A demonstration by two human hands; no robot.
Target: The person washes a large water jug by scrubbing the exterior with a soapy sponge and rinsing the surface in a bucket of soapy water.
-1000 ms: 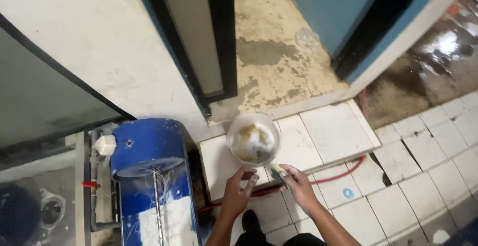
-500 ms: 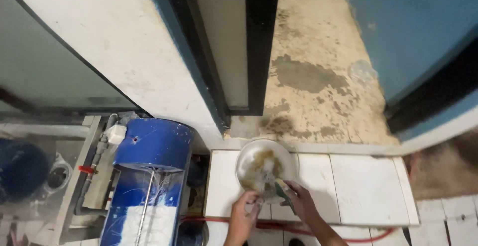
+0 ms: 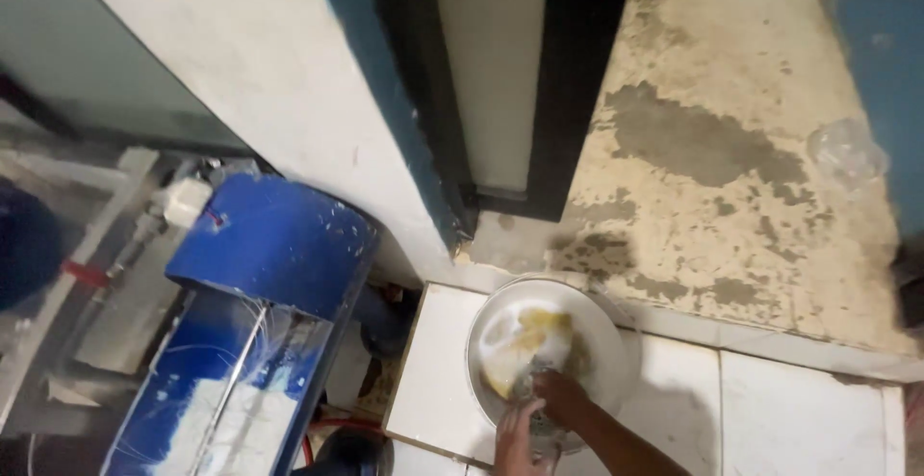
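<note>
A round white plate (image 3: 577,327) smeared with yellow residue is tilted up over the white tiled ledge (image 3: 433,380). My left hand (image 3: 515,437) grips the plate's lower rim from below. My right hand (image 3: 563,397) presses on the plate's face near the bottom. Its fingers are closed on a small dark scrubbing pad that is mostly hidden under them. Both forearms enter from the bottom edge of the head view.
A blue drum (image 3: 274,255) lies to the left of the ledge, beside grey pipes with a red valve (image 3: 85,274). A red hose (image 3: 337,428) runs below. A dark door frame (image 3: 568,101) and stained concrete floor (image 3: 731,168) lie beyond, with a clear plastic container (image 3: 847,152).
The view has tilted up and moved closer. The plate sits lower in the picture, and my right hand has moved from its rim onto its face.
</note>
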